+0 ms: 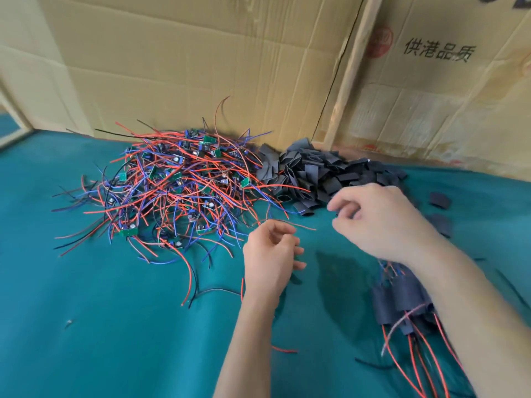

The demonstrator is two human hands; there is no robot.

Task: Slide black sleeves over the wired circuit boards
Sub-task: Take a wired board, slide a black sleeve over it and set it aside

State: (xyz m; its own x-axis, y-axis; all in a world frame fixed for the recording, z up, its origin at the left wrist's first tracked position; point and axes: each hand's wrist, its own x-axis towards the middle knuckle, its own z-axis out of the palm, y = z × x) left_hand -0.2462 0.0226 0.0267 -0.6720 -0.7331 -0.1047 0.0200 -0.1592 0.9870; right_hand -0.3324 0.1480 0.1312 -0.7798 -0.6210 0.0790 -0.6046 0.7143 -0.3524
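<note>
Single head-worn wide-angle view, looking forward and down from close above the teal cloth-covered table (86,326), creased brown cardboard wall (201,67) at twelve o'clock, forearms entering from five o'clock

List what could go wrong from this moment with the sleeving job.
1. The tangled heap of red, blue and black wired green circuit boards may drag neighbours along when one is pulled.
2. The right forearm lies over the finished bundle of black-sleeved boards and could scatter it.
3. The loose pile of black sleeves touches the heap's wires, so pieces may snag.
</note>
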